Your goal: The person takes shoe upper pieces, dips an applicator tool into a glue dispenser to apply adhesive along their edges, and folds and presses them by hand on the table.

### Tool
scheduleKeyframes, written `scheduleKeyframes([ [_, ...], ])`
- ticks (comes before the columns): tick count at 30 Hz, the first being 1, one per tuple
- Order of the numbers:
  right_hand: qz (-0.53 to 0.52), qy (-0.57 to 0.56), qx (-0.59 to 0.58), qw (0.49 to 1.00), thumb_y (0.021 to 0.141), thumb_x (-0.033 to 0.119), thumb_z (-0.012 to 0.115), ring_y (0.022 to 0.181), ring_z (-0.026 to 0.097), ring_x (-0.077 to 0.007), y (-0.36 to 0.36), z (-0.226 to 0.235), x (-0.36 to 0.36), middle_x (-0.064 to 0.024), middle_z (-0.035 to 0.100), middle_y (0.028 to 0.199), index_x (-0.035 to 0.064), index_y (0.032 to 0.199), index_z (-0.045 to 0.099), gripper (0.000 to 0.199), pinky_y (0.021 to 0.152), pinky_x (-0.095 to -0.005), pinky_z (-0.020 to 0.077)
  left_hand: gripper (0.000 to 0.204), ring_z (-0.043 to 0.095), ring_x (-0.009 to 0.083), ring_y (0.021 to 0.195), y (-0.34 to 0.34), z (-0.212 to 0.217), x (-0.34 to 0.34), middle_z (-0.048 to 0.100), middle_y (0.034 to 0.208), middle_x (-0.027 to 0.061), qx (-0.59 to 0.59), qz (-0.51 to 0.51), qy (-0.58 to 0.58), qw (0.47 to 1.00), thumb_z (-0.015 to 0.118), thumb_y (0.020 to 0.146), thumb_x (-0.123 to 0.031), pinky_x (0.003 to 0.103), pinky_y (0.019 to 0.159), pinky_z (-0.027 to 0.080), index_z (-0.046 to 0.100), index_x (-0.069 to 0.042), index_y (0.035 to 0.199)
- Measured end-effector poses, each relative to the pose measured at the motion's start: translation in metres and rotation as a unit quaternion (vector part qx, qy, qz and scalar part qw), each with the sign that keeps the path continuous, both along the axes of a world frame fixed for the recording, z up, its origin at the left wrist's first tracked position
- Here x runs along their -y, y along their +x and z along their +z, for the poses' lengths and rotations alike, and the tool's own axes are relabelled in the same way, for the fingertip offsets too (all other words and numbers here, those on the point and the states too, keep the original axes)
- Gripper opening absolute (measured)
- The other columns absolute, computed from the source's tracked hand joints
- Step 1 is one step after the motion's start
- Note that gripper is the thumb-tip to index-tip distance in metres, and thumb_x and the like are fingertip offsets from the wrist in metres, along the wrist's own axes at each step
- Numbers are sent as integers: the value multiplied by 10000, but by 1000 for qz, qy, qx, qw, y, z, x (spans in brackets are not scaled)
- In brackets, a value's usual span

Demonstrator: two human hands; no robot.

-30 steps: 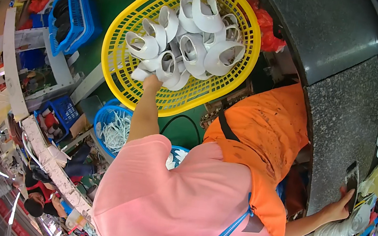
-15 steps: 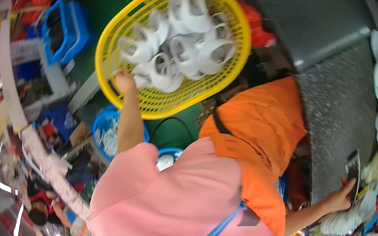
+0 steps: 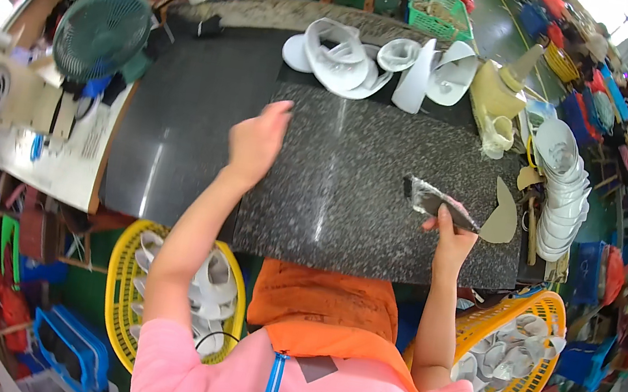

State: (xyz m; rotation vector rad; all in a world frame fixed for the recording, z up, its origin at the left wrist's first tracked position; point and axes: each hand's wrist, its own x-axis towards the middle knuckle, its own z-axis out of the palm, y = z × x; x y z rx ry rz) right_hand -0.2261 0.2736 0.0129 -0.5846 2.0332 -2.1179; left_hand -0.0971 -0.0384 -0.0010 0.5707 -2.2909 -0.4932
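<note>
My left hand is above the dark speckled work table, left of its middle. Its fingers look bunched but are smeared by motion, so whether they hold anything cannot be told. My right hand is closed round a flat dark tool with a whitish, smeared face, held over the table's right part. Just right of that tool lies a flat beige cut piece. Several white curved shoe parts rest along the table's far side. A nested stack of white shoe parts runs down the right edge.
Yellow baskets of white shoe parts stand below the table, one at left and one at right. A cream pot sits at the far right corner. A green fan and a cream machine occupy the left side.
My body and view have turned from the yellow basket toward the table. My left hand has left the basket's rim and is now over the tabletop. My right hand keeps the flat tool.
</note>
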Motion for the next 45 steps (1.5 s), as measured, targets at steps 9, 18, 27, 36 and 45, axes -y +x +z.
scheduleKeyframes([
  [9, -60, -41, 18, 997, 859, 51, 586, 611, 568, -99, -49, 6, -17, -67, 613, 816, -44, 992, 614, 166, 566, -230, 470, 945, 205, 400, 1334, -225, 15, -40, 327, 1385, 257, 24, -92, -148, 984, 724, 611, -552, 530, 1071, 161, 429, 66, 1261],
  [18, -221, 313, -200, 902, 810, 372, 601, 630, 630, -318, -242, 20, -39, -168, 627, 643, -23, 837, 646, 398, 600, -392, 468, 225, 585, 154, 752, -207, 31, 42, 635, 840, 61, -14, -212, 246, 946, 680, 720, -150, 309, 658, 445, 651, 1, 885],
  [27, -156, 436, -202, 863, 688, 357, 722, 846, 616, -321, -315, 7, -24, -193, 639, 880, -41, 983, 602, 509, 725, -403, 469, 433, 434, 292, 1236, -19, 37, 160, 448, 1339, 154, -291, -285, 664, 627, 454, 925, -180, 457, 1067, 310, 400, 21, 1305],
  [36, -177, 245, -404, 863, 803, 171, 592, 1035, 537, -362, -277, -9, 122, -212, 504, 1156, 45, 1216, 445, 457, 840, -440, 462, 433, 585, 233, 924, 31, -18, 152, 555, 1095, 109, -196, 161, 554, 793, 532, 891, -168, 373, 731, 514, 416, -26, 1284],
  [45, -113, 355, -368, 852, 761, 210, 514, 797, 624, -327, -230, 72, 158, -151, 631, 809, 73, 865, 566, 179, 675, -465, 479, 334, 538, 251, 1056, -26, 56, -35, 555, 1127, 132, 25, -124, 140, 982, 572, 819, -28, 330, 927, 407, 541, -4, 1151],
])
